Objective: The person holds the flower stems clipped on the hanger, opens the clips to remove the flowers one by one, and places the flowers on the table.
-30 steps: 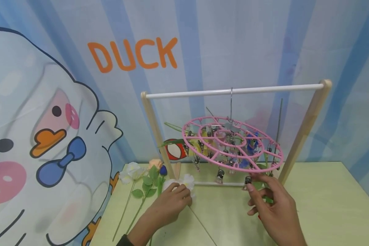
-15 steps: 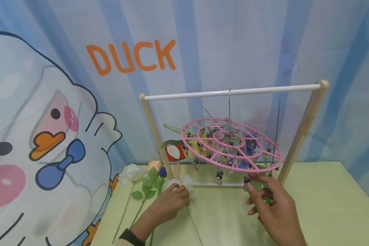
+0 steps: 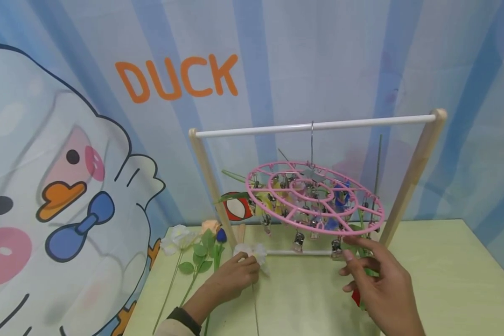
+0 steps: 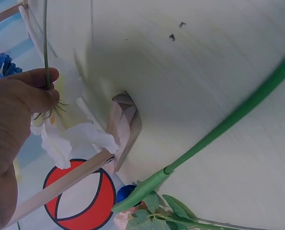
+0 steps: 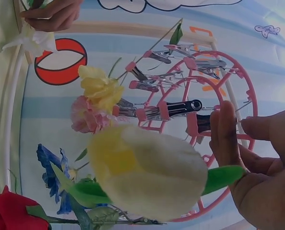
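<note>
My left hand [image 3: 237, 275] pinches the green stem of a white artificial flower [image 4: 58, 139] just behind its bloom. The bloom points away toward the rack's base, and the thin stem trails toward me. A pink round clip hanger [image 3: 319, 228] hangs by its metal hook from the rack's white bar [image 3: 252, 130]. My right hand [image 3: 384, 280] is at the hanger's front right edge, thumb and index finger pinching a metal clip [image 3: 337, 248]. Yellow [image 5: 101, 91], pink [image 5: 87, 115] and blue [image 5: 53, 172] flowers hang from other clips. A white-and-yellow tulip [image 5: 147, 172] looms close in the right wrist view.
Several loose flowers lie at the table's left, among them a white one [image 3: 179, 238], a peach rose [image 3: 210, 227] and a blue bud [image 3: 221, 235]. A red flower [image 5: 10, 208] shows below the right hand. Wooden posts [image 3: 413, 177] flank the hanger. A printed curtain [image 3: 319, 60] stands behind.
The left hand has turned slightly, and the white flower's stem has swung from slanting right to nearly straight toward me. The right thumb has shifted slightly right beside the clip.
</note>
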`<state>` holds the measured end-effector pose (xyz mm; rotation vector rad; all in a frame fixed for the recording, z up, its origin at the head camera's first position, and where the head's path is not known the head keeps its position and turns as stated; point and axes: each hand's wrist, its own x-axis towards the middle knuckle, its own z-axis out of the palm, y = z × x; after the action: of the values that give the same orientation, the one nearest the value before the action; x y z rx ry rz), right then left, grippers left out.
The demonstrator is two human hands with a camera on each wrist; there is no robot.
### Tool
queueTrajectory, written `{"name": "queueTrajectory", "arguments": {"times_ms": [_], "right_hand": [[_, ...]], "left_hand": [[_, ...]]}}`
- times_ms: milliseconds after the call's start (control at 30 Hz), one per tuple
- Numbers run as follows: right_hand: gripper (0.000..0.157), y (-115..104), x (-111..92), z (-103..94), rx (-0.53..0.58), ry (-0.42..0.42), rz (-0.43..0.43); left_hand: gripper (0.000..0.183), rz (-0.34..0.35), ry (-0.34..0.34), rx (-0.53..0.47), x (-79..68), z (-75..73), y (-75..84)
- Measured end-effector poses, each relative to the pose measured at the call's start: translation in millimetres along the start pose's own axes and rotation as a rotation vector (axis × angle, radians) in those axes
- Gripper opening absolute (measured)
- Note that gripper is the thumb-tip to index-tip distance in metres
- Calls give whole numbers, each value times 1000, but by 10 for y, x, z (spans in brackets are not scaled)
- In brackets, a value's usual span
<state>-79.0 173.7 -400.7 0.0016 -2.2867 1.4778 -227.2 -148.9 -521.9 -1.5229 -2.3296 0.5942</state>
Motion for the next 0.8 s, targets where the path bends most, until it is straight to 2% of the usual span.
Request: {"name": "queueTrajectory", "arguments": {"times_ms": [167, 367, 533, 700, 800], "right_hand": [[28, 18, -26, -82, -4, 45, -13], [25, 68, -22, -216, -14, 144, -19], [25, 145, 15, -315, -75, 214, -6], [27, 261, 72, -353, -149, 198, -10], [31, 323, 106, -363, -230, 171, -33]], "left_hand": [[19, 13, -28, 38, 14, 67, 14], [19, 26, -40, 77, 27, 89, 26], [17, 41, -58, 83, 35, 97, 33], [15, 43, -57, 79, 38, 108, 36], [15, 41, -57, 64, 44, 120, 37]]}}
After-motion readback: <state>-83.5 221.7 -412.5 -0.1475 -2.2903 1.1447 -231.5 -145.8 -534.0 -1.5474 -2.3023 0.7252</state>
